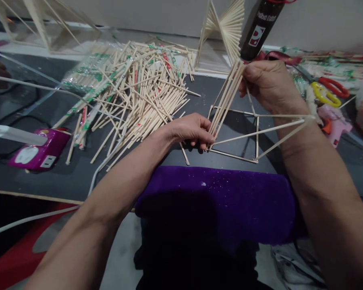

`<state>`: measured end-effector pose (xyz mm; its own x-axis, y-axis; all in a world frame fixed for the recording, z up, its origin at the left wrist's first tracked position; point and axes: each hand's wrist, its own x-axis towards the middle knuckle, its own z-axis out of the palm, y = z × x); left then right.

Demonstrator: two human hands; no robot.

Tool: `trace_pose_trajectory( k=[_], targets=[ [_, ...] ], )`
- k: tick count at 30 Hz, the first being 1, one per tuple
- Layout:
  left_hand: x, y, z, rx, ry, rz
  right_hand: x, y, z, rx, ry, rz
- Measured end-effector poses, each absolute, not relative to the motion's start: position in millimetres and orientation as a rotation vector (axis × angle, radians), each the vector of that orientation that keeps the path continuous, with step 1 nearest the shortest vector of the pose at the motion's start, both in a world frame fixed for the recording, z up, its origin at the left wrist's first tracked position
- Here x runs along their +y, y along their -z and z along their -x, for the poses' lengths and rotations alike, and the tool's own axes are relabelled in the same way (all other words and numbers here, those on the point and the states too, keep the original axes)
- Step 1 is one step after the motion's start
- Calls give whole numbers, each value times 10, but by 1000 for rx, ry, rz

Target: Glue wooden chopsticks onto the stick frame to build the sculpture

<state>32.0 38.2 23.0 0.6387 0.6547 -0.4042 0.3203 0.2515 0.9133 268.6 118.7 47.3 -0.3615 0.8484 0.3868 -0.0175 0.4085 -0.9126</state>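
Observation:
A frame of joined wooden sticks (235, 157) rests on the dark table, with several sticks (228, 94) set side by side in a slanted row on its left side. My left hand (195, 131) pinches the lower ends of that row near the frame's corner. At the upper end, my right hand (264, 82) has its thumb and fingers closed around the stick tops. Whether a single loose stick is among those in the fingers cannot be made out. Behind them stands a finished-looking twisted stick piece (226, 30), fanned like a spiral.
A heap of loose sticks (157, 88) and wrapped packets (89, 66) lies left. Nearby are a purple power socket (39, 151) and a white cable (57, 89). To the right are scissors (329, 90), a pink glue gun (335, 123) and a dark bottle (260, 30). Purple cloth (223, 193) covers the front edge.

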Motion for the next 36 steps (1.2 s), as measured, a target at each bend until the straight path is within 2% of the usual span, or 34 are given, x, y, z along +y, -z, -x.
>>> trace_pose_trajectory(
  k=[24,36],
  targets=[
    [363,-251,-344,965,-282,-1311,1160,-473,-2680,-1679,-1137,776],
    [351,-270,-336,1000,-273,-1294,1066,-585,-2654,-1622,-1322,769]
  ],
)
